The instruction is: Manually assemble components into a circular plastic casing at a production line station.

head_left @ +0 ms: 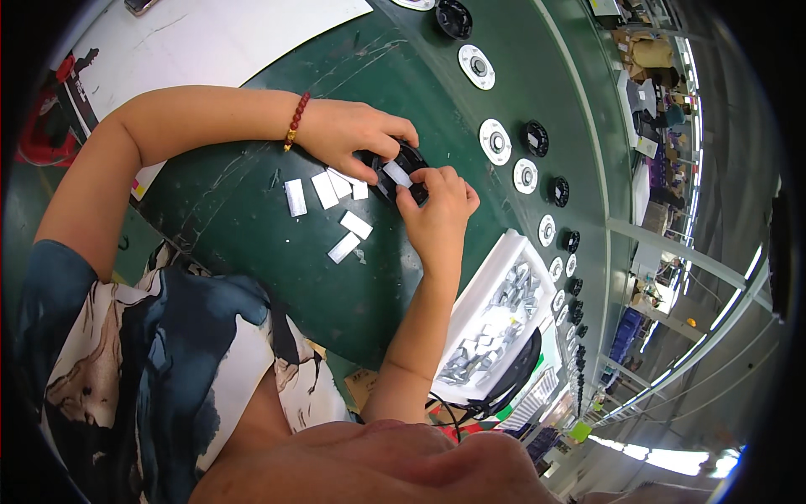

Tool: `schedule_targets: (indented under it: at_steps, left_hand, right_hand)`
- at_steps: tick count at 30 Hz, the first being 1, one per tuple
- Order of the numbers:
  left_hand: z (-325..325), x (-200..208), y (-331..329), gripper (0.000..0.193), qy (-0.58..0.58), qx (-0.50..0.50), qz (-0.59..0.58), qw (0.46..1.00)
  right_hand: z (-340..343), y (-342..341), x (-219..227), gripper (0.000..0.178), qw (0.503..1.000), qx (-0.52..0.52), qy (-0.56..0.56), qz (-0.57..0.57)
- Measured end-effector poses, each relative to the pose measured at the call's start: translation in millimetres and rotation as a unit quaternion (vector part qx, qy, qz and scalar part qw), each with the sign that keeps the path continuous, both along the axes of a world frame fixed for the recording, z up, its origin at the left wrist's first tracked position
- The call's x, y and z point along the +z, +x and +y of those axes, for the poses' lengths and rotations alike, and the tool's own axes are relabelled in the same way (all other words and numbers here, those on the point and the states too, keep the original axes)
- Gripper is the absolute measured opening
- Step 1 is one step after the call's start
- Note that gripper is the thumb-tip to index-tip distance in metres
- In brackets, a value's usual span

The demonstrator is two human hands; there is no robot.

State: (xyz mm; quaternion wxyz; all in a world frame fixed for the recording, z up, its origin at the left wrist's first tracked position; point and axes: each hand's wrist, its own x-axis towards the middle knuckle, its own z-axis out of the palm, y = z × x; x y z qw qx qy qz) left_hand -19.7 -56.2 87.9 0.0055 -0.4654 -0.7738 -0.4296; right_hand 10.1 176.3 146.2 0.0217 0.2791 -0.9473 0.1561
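Note:
A black round plastic housing [411, 158] sits on the green table between my hands. A silver-white rectangular block [396, 174] lies in its hollow. My left hand [361, 139], with a red bead bracelet at the wrist, grips the housing's far left rim between curled fingers and thumb. On the near right side, my right hand [438, 202] holds the rim, its thumb and fingertips bent close to the block. Several loose white blocks [326, 191] lie on the table beside my left hand, two of them nearer to me. The fingers partly hide the housing.
A white bin [453, 357] full of small silver blocks stands to my right, a black curved object [514, 378] against it. Beyond runs a green belt [537, 92] with white discs [495, 141] and black round housings [536, 139] in rows. A white sheet [210, 42] covers the far left.

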Motion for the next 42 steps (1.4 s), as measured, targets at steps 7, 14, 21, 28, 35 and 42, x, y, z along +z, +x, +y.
schedule_targets:
  at_steps: [7,14,21,28,35,42]
  left_hand:
    - [0.3,2.1,0.9,0.027,-0.005,0.006,-0.004,1.000]
    - [2.2,-3.2,2.8,0.025,-0.017,-0.005,0.002,1.000]
    - [2.8,-4.4,4.6,0.024,-0.019,-0.002,0.007,1.000]
    - [5.5,-1.7,5.5,0.016,-0.020,0.021,0.040,0.999]
    - [6.2,0.1,5.5,0.045,-0.012,0.042,0.029,0.999]
    - [15.8,1.1,-15.0,0.055,0.014,0.036,0.005,0.999]
  right_hand:
    - [5.8,7.1,0.3,0.017,0.999,-0.037,-0.030,0.013]
    - [22.0,23.9,0.9,0.041,0.999,-0.023,-0.014,-0.017]
    - [23.1,27.9,-8.6,0.043,1.000,-0.007,-0.002,-0.014]
    - [27.2,28.6,-11.7,0.045,0.999,-0.009,-0.031,-0.028]
    - [25.1,58.2,-12.6,0.034,0.994,-0.006,-0.109,-0.014]
    - [26.4,68.0,-27.6,0.034,0.983,0.064,-0.147,-0.087]
